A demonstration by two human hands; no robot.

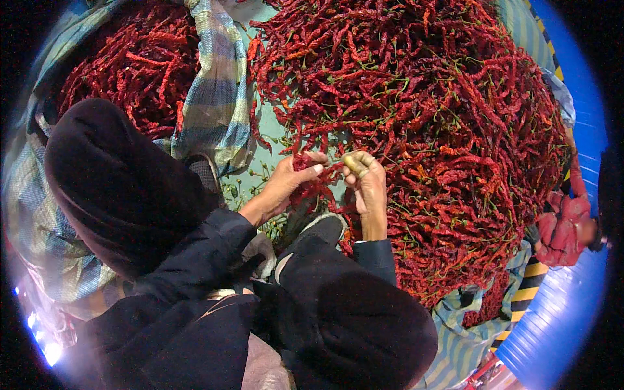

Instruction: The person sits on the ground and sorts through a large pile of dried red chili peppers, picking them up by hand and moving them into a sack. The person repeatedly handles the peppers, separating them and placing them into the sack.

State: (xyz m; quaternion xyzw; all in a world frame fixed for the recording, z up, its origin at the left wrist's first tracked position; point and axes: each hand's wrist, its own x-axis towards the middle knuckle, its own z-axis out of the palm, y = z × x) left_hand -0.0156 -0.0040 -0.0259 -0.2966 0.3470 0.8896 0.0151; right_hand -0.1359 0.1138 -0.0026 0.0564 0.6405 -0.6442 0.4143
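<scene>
My left hand (pixel 292 176) holds a few wrinkled dried red chilies (pixel 308 187) between thumb and fingers. Close by on its right, my right hand (pixel 364 178) has curled fingers and a yellowish covering on the thumb. Its thumb and forefinger pinch what looks like a thin chili stem, mostly hidden by the fingertips. Both hands are above the near edge of a large heap of dried red chilies (pixel 438 122), many with green stems. Under the left wrist, loose green stems (pixel 236 192) lie scattered on the pale green floor (pixel 267 124).
A blue-and-white checked woven sack (pixel 214 92) at upper left contains more red chilies (pixel 141 73). My dark-clothed knees flank my arms, with a shoe (pixel 324 226) below the hands. A person in red (pixel 565 229) is at the far right, near black-and-yellow striped edging (pixel 529 282) and a blue surface (pixel 560 312).
</scene>
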